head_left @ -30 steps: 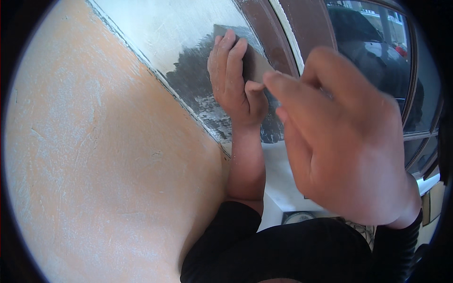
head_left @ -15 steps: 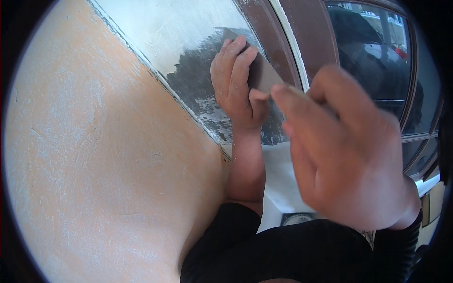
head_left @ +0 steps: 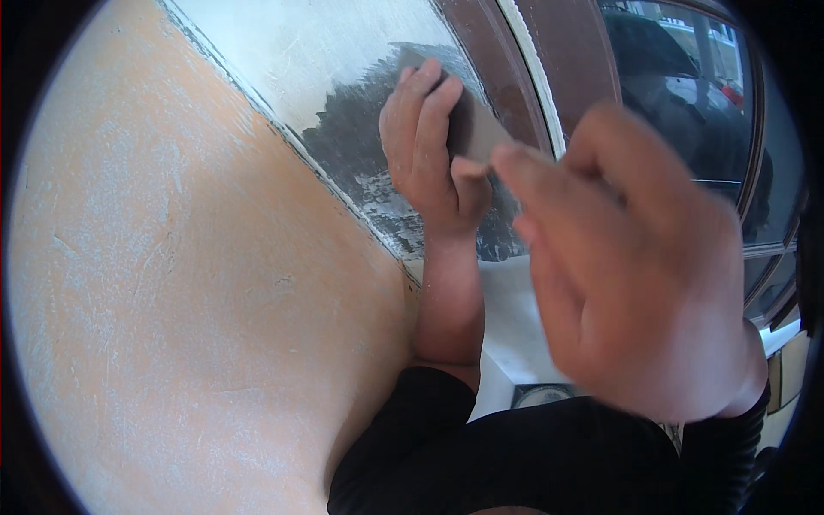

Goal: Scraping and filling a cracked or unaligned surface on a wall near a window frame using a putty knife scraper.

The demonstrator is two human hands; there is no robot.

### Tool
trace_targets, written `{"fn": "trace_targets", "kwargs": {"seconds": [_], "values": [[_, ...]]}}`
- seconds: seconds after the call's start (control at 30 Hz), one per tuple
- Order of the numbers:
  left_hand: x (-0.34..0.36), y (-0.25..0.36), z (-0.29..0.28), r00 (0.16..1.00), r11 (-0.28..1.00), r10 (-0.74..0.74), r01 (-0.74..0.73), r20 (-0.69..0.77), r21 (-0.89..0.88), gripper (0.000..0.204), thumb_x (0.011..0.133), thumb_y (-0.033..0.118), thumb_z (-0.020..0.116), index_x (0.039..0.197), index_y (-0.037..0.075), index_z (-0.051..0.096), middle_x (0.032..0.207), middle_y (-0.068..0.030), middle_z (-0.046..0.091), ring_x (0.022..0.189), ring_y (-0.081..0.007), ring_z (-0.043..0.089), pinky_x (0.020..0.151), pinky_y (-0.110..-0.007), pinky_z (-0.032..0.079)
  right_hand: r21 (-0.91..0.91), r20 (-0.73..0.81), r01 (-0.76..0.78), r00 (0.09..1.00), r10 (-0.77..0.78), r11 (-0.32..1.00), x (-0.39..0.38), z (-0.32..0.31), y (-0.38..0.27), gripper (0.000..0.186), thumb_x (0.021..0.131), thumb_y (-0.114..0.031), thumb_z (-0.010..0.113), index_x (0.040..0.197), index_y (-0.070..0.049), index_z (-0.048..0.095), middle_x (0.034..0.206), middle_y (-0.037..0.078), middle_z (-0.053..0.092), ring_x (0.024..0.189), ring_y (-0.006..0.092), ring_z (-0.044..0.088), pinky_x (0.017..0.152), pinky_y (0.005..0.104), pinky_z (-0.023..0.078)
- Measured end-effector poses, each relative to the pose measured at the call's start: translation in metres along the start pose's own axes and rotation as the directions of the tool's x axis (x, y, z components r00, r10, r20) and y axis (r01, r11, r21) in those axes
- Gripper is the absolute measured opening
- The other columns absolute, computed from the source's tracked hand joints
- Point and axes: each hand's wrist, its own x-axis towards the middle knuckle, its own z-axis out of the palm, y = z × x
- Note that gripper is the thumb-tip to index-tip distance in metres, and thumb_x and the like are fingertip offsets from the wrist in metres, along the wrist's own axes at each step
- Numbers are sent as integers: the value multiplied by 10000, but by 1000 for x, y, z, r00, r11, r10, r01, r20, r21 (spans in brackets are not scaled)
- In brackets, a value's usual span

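Note:
A thin, flat, grey-brown sheet (head_left: 482, 127), its exact kind unclear, lies slanted against a white painted panel (head_left: 300, 51). My left hand (head_left: 421, 146) grips it along the left side, fingers laid over its face and thumb at the near edge. At its near right corner, my right hand (head_left: 635, 266) is closed in a pinch, with the index fingertip by my left thumb. The right palm is close to the camera and blurred. Under and around the sheet spreads a dark grey, streaky patch (head_left: 348, 120) on the panel.
An orange, scuffed wall (head_left: 189, 283) fills the left side, meeting the panel at a rough seam. Brown framing (head_left: 584, 51) and a dark glass pane (head_left: 678, 103) with reflections stand at the right. A white ledge (head_left: 515, 318) shows below.
Both hands still hold the sheet, shifted very slightly up along the panel. The right hand has moved a little to the right, and the view has shifted slightly.

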Motion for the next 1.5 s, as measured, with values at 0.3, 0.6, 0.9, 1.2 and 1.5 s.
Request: {"fn": "trace_targets", "kwargs": {"seconds": [0.3, 0.6, 0.9, 1.2, 1.5], "values": [[2, -1, 6, 1000, 1000, -26, 26, -13, -3, 657, 1027, 583, 343, 1195, 28, 653, 1272, -181, 644, 1193, -418, 593, 1019, -509, 426, -115, 69, 48, 997, -41, 992, 8, -3, 1, 370, 708, 94, 705, 1073, 37, 681, 813, 128, 528, 615, 265, 611, 520, 337, 471], [2, 0, 1, 999, 999, -33, 33, -12, -6, 671, 1025, 588, 342, 1207, 19, 649, 1290, -186, 635, 1216, -424, 579, 1030, -510, 423, -81, 121, -106, 986, 115, 991, 18, -7, -21, 357, 705, 104, 693, 1056, 41, 681, 802, 126, 524, 596, 256, 585, 504, 340, 451], [3, -8, 5, 1000, 999, -27, 27, -4, -28, 667, 1030, 576, 343, 1224, 10, 636, 1306, -192, 623, 1233, -433, 564, 1036, -507, 422, -51, -59, 142, 988, -145, 989, 9, 6, 8, 335, 711, 97, 687, 1040, 35, 681, 818, 119, 533, 605, 250, 604, 507, 339, 469], [3, -2, 2, 999, 1000, -15, 14, -39, -27, 649, 1036, 557, 341, 1219, 9, 637, 1301, -196, 625, 1226, -429, 568, 1036, -511, 423, 78, -65, 58, 996, -53, 995, 2, 10, 0, 342, 706, 82, 689, 1043, 30, 680, 830, 122, 536, 612, 258, 608, 501, 342, 472], [6, 0, 1, 1000, 1000, -5, 5, 18, -12, 638, 1030, 557, 346, 1188, 17, 647, 1273, -187, 645, 1194, -418, 591, 1023, -502, 431, 18, -41, 46, 998, -45, 999, 1, 7, -5, 357, 698, 84, 698, 1049, 23, 684, 824, 115, 528, 615, 256, 616, 505, 337, 477]]}}
